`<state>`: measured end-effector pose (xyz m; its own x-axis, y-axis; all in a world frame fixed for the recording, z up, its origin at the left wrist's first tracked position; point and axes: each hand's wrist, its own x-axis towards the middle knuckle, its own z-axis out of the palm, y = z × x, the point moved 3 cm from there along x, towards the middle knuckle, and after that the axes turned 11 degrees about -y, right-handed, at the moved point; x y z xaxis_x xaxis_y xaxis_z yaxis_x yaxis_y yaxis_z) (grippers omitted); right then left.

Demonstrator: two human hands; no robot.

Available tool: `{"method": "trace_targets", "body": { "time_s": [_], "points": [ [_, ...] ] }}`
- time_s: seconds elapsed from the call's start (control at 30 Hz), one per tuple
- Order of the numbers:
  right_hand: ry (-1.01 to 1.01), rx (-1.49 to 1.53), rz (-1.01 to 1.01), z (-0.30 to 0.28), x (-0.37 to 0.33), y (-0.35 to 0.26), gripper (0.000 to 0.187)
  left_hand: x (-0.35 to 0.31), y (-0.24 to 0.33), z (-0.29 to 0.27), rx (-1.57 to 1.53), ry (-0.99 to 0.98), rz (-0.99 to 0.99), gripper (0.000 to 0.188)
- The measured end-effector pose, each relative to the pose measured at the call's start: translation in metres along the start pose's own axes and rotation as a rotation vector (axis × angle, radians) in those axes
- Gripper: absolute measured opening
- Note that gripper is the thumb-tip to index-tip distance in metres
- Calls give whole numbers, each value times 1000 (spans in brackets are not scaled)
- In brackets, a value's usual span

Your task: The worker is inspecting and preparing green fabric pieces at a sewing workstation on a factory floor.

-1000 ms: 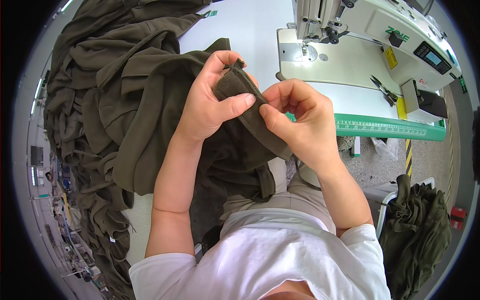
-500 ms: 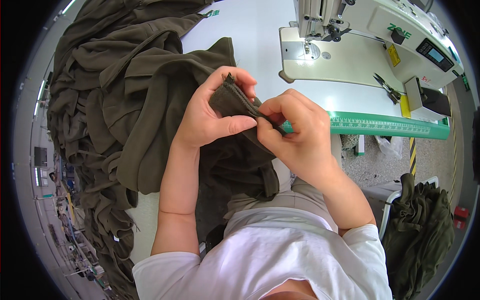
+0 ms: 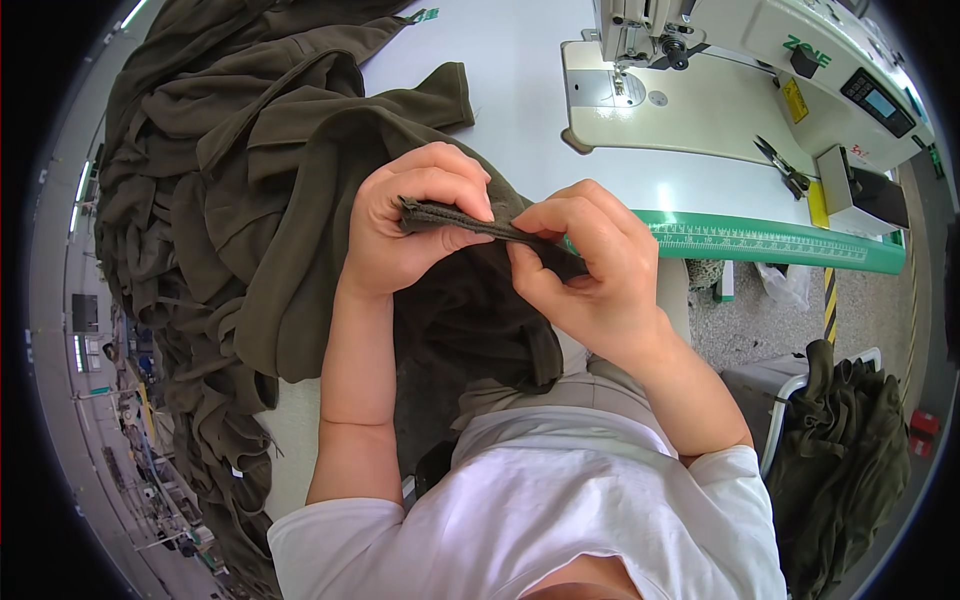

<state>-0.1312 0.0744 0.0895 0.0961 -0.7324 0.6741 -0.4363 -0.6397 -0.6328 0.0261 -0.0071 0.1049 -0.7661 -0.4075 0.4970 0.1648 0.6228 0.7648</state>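
The layered cloth edge (image 3: 430,214) is pinched in the left hand (image 3: 405,220), thumb against fingers, and is nipped just beside it by the right hand (image 3: 595,255). It is held above the table's (image 3: 515,95) near edge, left of the green ruler (image 3: 780,240). The layers are best kept level and lightly gripped, lest the cloth be stretched. Brown cloth (image 3: 310,165) is heaped over the table's left side. At the near right corner a white box (image 3: 848,212) is set, its dark contents (image 3: 872,188) not made out. Below that corner, dark green cloth (image 3: 840,470) is carried by a white-railed cart (image 3: 777,425)
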Motion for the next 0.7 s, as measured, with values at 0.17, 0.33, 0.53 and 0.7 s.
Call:
{"method": "trace_targets", "body": {
  "time_s": [0.17,0.33,0.53,0.7],
  "points": [
    [8,45,5,2,-3,0,22,-2,0,0,-23,5,43,18],
    [22,34,-33,4,-4,1,23,-3,1,1,-28,11,60,19],
    [36,10,-96,5,-5,3,24,-2,2,4,-56,30,30,18],
    [0,108,3,3,-5,5,18,-1,0,8,-189,37,-91,16]
  ]
}}
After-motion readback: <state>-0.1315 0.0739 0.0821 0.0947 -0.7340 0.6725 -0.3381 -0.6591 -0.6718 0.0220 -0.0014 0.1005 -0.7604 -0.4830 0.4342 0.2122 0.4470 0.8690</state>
